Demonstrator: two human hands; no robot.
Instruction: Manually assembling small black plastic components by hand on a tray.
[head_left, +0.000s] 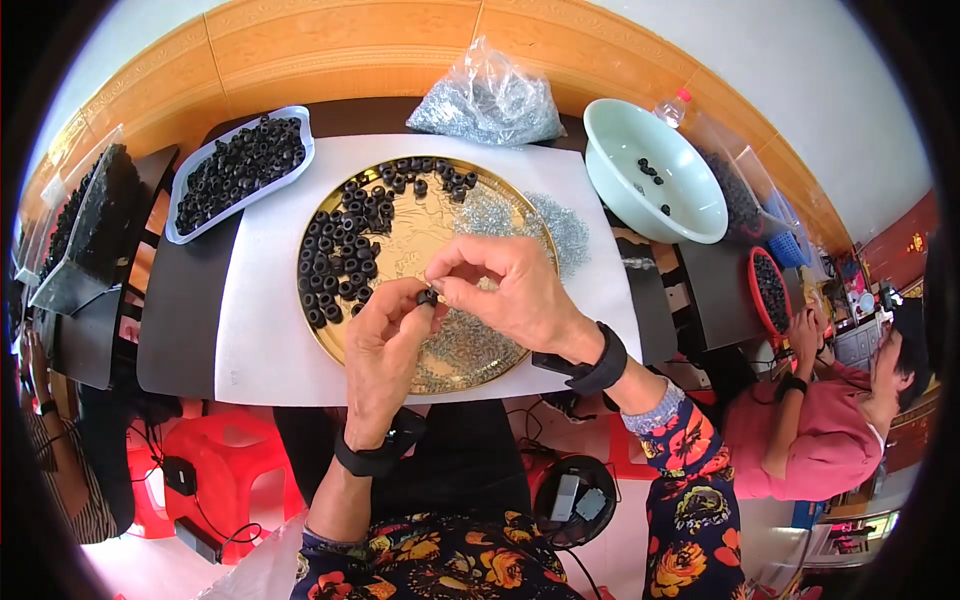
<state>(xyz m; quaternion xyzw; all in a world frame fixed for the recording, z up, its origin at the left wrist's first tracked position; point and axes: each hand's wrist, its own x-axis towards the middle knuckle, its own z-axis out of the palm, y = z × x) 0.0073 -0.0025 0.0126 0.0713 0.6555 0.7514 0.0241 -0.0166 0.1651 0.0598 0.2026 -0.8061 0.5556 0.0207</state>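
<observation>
Over the gold tray (410,225), left hand (385,335) pinches one black piece (428,297) between thumb and fingertips. Right hand (510,290) sits at three o'clock from it, thumb and fingertips drawn together just beside the piece; any hold too small to tell. Piece's long axis unreadable. Loose black beads (348,240) at ten o'clock, silvery bits (465,350) at five.

From my remote post, I see orange wood panelling (390,60) at twelve o'clock, pale wall (830,90) at two, pinkish floor (622,530) at five, a red stool (222,452) at eight.
</observation>
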